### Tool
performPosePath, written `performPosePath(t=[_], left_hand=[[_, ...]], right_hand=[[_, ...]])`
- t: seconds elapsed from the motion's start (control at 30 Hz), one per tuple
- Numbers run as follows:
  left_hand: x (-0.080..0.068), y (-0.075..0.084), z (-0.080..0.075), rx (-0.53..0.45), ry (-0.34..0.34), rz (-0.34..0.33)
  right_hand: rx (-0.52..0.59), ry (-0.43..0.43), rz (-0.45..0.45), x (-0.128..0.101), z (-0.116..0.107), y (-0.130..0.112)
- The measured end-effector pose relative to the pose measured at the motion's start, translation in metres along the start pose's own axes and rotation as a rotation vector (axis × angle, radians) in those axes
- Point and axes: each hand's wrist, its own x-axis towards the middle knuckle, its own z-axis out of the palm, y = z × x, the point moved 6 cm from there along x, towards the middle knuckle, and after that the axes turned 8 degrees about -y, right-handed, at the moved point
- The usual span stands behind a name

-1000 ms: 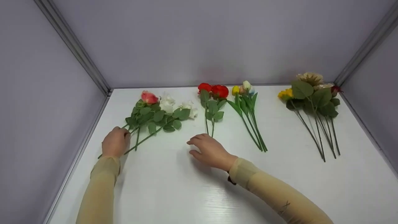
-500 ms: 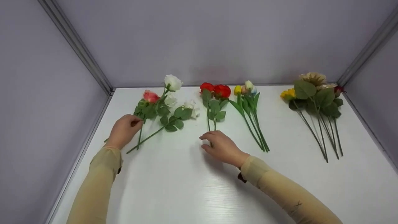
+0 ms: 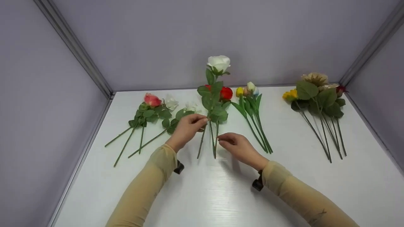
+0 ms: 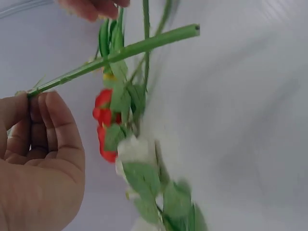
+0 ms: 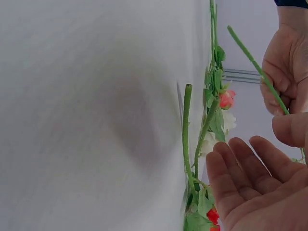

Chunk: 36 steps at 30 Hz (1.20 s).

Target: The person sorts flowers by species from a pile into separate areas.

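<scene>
My left hand (image 3: 186, 130) pinches the stem of a white rose (image 3: 218, 64), raised above the table with its bloom against the back wall. In the left wrist view the rose's green stem (image 4: 130, 49) slants out from between thumb and fingertips. The rose's leaves partly cover two red flowers (image 3: 226, 93) lying behind it. Beside the red flowers' stems is my right hand (image 3: 240, 149), fingers loosely bent and thumb apart. The right wrist view shows that hand's fingers (image 5: 250, 173) spread around nothing, near two cut stem ends (image 5: 186, 110).
At the left lie a coral rose (image 3: 152, 100) and white roses (image 3: 170, 102) with crossed stems. Several tulips (image 3: 251, 86) rest right of the red flowers. A mixed bunch with a yellow flower (image 3: 290, 95) lies at the far right. Walls (image 3: 202, 41) enclose the white table (image 3: 202, 201).
My left hand has lifted the white rose out of the left group and carried it right, over the red flowers. My right hand has shifted right, to the other side of the red flowers' stems.
</scene>
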Motion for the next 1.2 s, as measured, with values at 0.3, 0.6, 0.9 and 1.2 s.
performPosePath(t=[0.3, 0.6, 0.9, 1.2], left_hand=[[0.023, 0.004, 0.068, -0.217, -0.004, 0.055], [0.025, -0.002, 0.091, -0.270, -0.005, 0.074], [0.025, -0.010, 0.093, -0.298, -0.017, 0.040], [0.021, -0.009, 0.091, -0.263, -0.022, 0.030]], right_hand=[[0.433, -0.018, 0.064, -0.025, -0.003, 0.020], [0.479, 0.093, 0.079, -0.037, -0.007, 0.033], [0.486, 0.132, 0.127, -0.037, -0.005, 0.038], [0.474, 0.147, 0.149, -0.035, -0.003, 0.039]])
